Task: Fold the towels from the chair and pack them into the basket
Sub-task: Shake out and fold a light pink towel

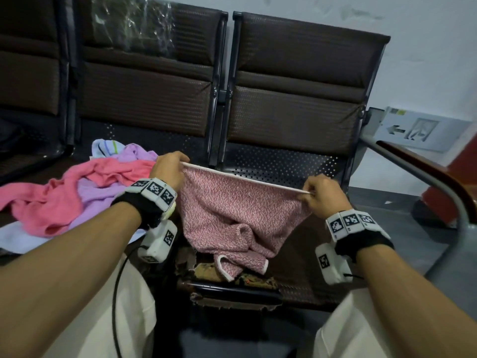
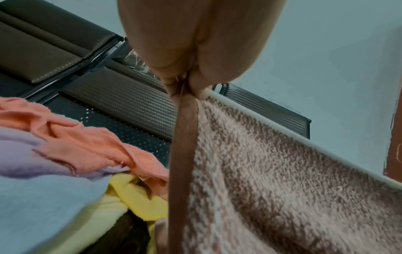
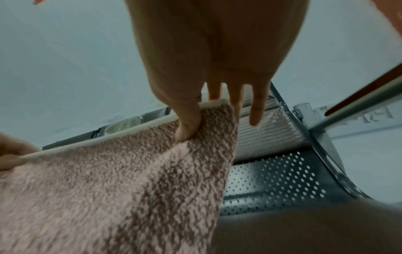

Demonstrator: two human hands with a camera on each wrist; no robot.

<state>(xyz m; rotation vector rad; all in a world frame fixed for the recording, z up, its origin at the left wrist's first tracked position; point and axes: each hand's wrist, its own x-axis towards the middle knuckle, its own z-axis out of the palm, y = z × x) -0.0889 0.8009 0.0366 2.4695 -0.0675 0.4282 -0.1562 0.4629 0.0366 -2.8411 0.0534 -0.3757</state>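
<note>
item: speckled pink-and-white towel (image 1: 240, 210) with a white hem, held up over the front of the right-hand chair seat (image 1: 281, 164); top hem stretched taut between two hands, body hanging in a sag, lower end bunched and resting on the worn front edge of the seat.

left hand (image 1: 169, 167): fingers and thumb curled tight, pinching the towel's left top corner; closed on the cloth in the left wrist view too.

right hand (image 1: 321, 193): thumb and forefinger pinching the right top corner at the hem; in the right wrist view the other fingers (image 3: 257, 110) are straight and loose behind the cloth, touching nothing.

pile of towels (image 1: 77, 192) on the neighbouring seat, left of the held towel: coral pink on top, lilac under and behind it, pale blue at the near edge, a white one with stripes at the back; a yellow towel (image 2: 135, 197) shows only in the left wrist view.

surroundings: row of dark brown padded chair backs (image 1: 296, 81), perforated metal seats, grey armrest (image 1: 423, 177) at right, pale wall.

basket: cannot tell where it is.
</note>
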